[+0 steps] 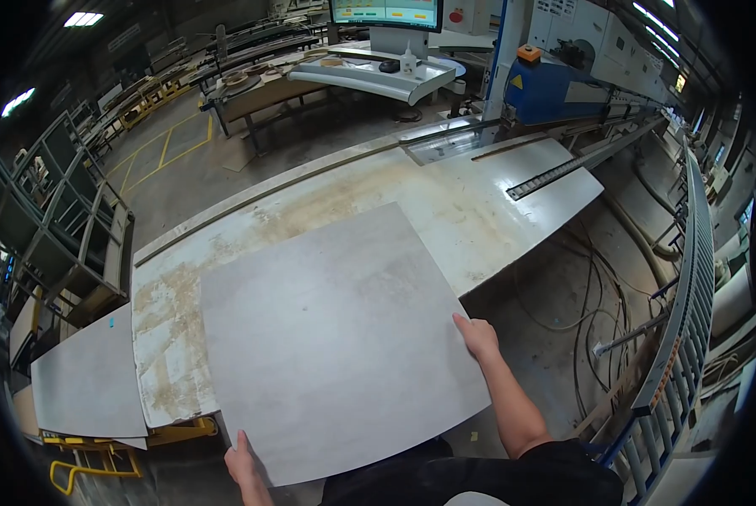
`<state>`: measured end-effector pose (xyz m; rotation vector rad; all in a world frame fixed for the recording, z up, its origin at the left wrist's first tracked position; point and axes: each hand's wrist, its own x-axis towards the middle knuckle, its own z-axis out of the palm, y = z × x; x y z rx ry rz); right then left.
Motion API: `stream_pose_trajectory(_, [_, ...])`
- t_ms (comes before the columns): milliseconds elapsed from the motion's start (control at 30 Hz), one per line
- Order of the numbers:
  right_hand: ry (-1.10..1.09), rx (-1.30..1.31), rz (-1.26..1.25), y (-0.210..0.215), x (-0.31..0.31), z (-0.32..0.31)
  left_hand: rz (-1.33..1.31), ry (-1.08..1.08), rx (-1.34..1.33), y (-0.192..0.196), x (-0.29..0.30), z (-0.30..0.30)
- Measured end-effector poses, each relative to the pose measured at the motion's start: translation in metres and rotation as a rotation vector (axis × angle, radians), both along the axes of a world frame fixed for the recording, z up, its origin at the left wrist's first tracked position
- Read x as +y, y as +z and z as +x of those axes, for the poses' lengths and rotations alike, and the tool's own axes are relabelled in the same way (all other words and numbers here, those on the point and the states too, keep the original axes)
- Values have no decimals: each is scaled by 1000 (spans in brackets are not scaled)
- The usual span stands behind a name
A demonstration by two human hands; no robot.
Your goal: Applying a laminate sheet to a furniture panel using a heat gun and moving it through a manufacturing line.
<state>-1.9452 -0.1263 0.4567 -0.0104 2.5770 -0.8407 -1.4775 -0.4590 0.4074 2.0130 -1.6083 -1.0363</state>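
Observation:
A large grey square panel (pixel 327 337) lies partly over the worn white worktable (pixel 268 219), its near part jutting out toward my body. My left hand (pixel 241 462) grips its near left edge, thumb on top and fingers hidden beneath. Farther up on the opposite side, my right hand (pixel 477 336) is closed on the right edge, with the thumb laid on the upper face. The panel's underside is out of sight. At the left, another grey panel (pixel 91 379) with a small blue mark rests on a yellow-framed lift cart (pixel 99 464).
A blue and white machine (pixel 546 93) with a slotted feed rail (pixel 555 173) stands beyond the table at the right. Along the right runs a roller rail (pixel 677 312), with cables (pixel 593 312) on the floor. A metal rack (pixel 66 219) stands left; a monitor (pixel 386 13) rises behind.

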Motion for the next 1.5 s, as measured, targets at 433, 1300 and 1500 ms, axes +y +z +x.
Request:
stream_pose_trajectory(433, [-6, 65, -152, -28, -17, -48, 5, -130, 373, -8, -25, -27])
stream_pose_trajectory(1300, [-151, 150, -247, -10, 33, -9, -820, -995, -52, 15, 3, 10])
stream_pose_trajectory(1500, [-30, -2, -361, -17, 37, -47, -655, -993, -208, 15, 1, 6])
